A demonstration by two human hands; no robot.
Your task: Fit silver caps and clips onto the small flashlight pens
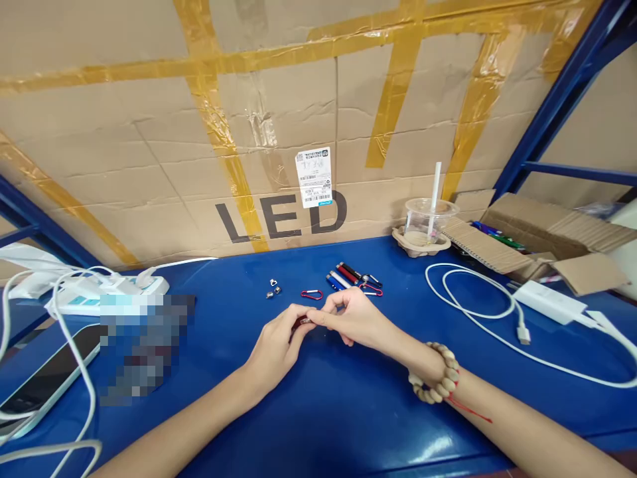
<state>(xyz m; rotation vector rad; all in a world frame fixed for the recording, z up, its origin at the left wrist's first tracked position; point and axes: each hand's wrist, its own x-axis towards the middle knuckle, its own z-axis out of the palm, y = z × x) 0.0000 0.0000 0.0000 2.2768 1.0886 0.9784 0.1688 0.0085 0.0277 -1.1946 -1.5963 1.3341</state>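
Over the blue tabletop, my left hand [276,342] and my right hand [355,315] meet at the fingertips. Between them is a small dark red piece [302,321] with a silvery part, mostly covered by the fingers. Both hands are closed in a pinch on it. Just beyond lies a red carabiner [312,295], with a few small silver metal parts [273,291] to its left. Behind my right hand, several slim tubes [343,275] in blue, white, red and black lie side by side. More carabiners [371,290], one red and one dark, rest beside them.
A large taped cardboard box [279,133] stands behind the table [298,425]. At right are a plastic cup [423,219] with a straw, an open carton [537,232] and a white charger [550,302] with cable. A power strip [84,302] and phone [50,378] lie left.
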